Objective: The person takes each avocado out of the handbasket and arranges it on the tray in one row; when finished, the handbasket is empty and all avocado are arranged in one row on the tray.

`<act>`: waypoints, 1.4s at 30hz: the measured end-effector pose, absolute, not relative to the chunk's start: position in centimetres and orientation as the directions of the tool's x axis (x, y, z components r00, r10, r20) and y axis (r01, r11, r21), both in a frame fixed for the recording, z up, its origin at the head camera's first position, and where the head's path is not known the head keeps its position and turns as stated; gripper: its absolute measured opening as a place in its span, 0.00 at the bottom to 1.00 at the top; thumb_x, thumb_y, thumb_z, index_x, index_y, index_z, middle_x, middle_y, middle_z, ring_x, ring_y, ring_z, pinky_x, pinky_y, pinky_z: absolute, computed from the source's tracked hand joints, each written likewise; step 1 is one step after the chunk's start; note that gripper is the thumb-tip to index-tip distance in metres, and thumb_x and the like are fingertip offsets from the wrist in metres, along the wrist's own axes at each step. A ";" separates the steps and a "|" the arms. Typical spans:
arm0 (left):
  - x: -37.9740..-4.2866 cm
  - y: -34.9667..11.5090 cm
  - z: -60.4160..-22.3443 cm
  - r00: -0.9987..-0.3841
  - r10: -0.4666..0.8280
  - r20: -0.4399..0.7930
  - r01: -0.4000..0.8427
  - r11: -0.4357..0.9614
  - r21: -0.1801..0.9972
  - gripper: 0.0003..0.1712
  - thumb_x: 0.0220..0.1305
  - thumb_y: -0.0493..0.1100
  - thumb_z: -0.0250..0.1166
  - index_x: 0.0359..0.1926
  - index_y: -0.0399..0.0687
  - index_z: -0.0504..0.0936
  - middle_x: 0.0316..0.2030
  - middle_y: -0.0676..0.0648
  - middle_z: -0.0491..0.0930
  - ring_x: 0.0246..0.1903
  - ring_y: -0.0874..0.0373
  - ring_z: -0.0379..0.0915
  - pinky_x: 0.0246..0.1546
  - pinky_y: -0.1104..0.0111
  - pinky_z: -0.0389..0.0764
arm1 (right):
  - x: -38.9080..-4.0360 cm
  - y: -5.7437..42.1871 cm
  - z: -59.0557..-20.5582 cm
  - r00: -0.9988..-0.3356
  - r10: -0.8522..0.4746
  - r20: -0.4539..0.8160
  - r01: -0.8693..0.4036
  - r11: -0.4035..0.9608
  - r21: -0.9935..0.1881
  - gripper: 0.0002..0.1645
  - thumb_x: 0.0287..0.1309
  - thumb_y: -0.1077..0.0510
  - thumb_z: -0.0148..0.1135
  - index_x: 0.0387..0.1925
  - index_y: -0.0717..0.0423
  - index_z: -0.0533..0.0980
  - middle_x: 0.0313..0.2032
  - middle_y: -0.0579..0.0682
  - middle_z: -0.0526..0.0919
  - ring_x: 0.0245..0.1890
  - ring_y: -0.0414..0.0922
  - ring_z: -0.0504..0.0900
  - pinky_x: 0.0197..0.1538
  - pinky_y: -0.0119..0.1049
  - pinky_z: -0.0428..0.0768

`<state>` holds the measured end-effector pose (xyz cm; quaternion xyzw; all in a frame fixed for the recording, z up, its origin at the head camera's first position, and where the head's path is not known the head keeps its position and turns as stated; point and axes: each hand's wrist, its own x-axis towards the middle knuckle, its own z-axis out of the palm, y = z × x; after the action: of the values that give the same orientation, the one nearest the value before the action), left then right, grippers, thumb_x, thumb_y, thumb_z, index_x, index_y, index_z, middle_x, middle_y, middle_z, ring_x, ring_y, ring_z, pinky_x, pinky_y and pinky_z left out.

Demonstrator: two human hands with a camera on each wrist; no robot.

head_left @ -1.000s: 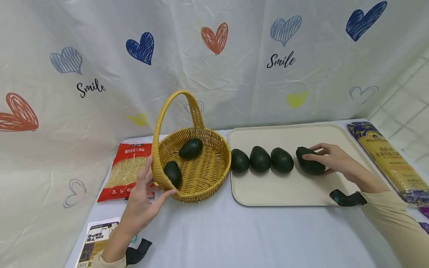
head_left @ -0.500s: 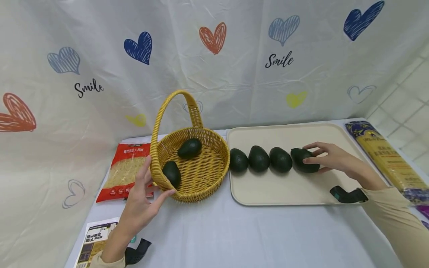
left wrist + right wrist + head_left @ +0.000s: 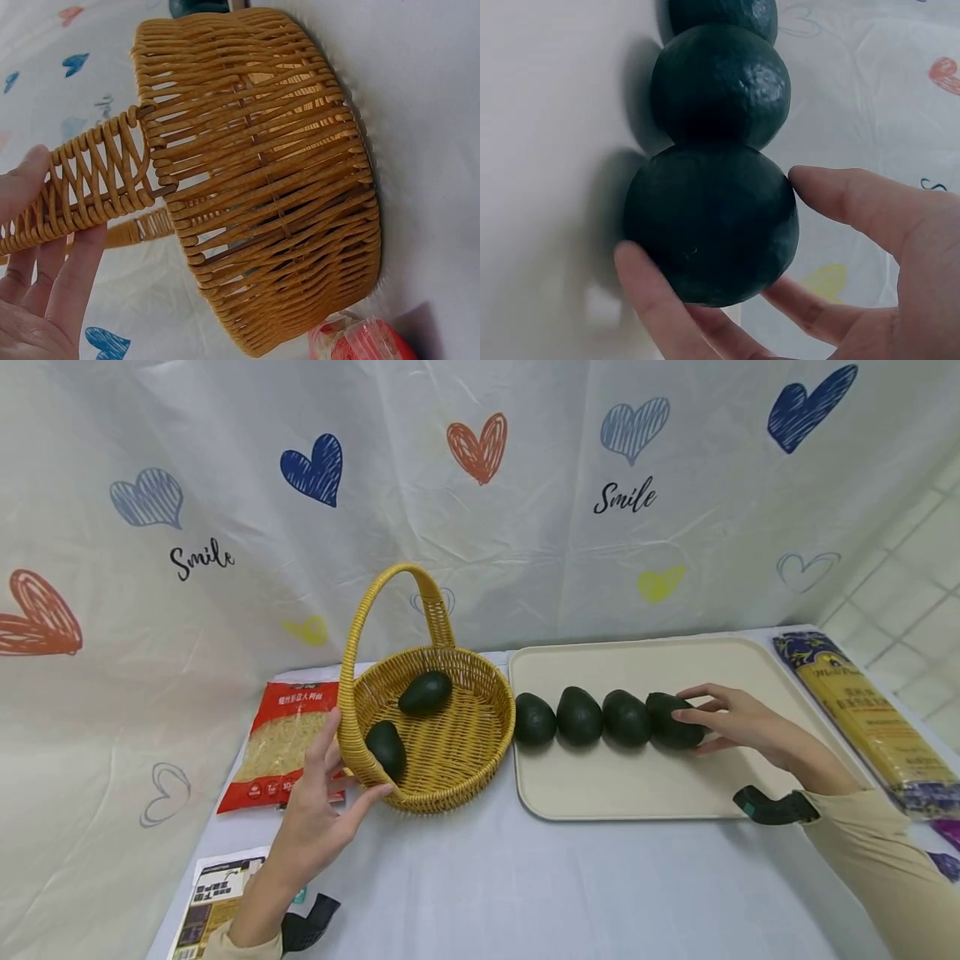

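Note:
My left hand grips the yellow wicker basket low on its handle, thumb on one side and fingers on the other. Two dark green avocados lie inside the basket, one avocado toward the back and another avocado by the near left wall. On the cream tray, my right hand holds the rightmost avocado between thumb and fingers. That avocado sits right against its neighbour, in a row with two more at the tray's left side.
A red pasta bag lies left of the basket, with a printed packet nearer me. Beyond the tray's right edge is a yellow and purple bag. A white curtain with printed hearts hangs close behind.
My right hand has slid its avocado left along the tray, closing the gap to the row, and the avocado has turned slightly. My left hand stays on the basket.

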<state>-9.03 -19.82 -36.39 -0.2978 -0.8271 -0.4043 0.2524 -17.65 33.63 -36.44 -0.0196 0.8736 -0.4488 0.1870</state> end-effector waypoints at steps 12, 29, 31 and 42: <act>-9.2 -20.1 -36.3 -0.693 0.294 0.658 0.702 0.480 0.525 0.56 0.66 0.57 0.67 0.81 0.36 0.47 0.66 0.32 0.74 0.58 0.66 0.75 0.47 0.80 0.83 | -18.2 34.1 -35.0 -0.955 -0.183 -0.235 0.048 0.684 -0.728 0.40 0.80 0.48 0.53 0.74 0.75 0.55 0.64 0.80 0.66 0.61 0.72 0.74 0.50 0.48 0.88; -9.2 -19.8 -36.2 -0.712 0.275 0.647 0.674 0.525 0.519 0.71 0.43 0.21 0.81 0.82 0.39 0.47 0.66 0.34 0.75 0.55 0.48 0.80 0.48 0.79 0.83 | -22.2 14.9 -26.9 -0.827 -0.556 0.081 -0.460 0.587 -0.666 0.17 0.70 0.61 0.65 0.56 0.66 0.80 0.57 0.63 0.82 0.57 0.60 0.82 0.59 0.57 0.81; -9.1 -19.8 -36.3 -0.716 0.270 0.643 0.669 0.528 0.523 0.71 0.43 0.21 0.81 0.82 0.39 0.47 0.66 0.33 0.74 0.55 0.44 0.80 0.48 0.79 0.83 | -23.1 11.8 -27.3 -0.771 -0.630 0.089 -0.522 0.546 -0.656 0.16 0.69 0.62 0.66 0.54 0.66 0.81 0.55 0.62 0.84 0.53 0.58 0.84 0.57 0.53 0.83; -9.2 -19.9 -36.2 -0.727 0.278 0.628 0.666 0.510 0.545 0.71 0.42 0.19 0.80 0.82 0.39 0.46 0.66 0.31 0.74 0.53 0.35 0.79 0.48 0.80 0.82 | -27.1 2.6 -31.4 -0.589 -0.808 -0.027 -0.668 0.505 -0.546 0.18 0.73 0.60 0.64 0.60 0.62 0.80 0.60 0.58 0.78 0.62 0.56 0.77 0.66 0.48 0.76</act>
<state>-9.22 -19.86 -36.22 -0.2825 -0.8355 -0.4066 0.2383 -27.13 2.60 -31.40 -0.4309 0.8561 -0.2482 0.1410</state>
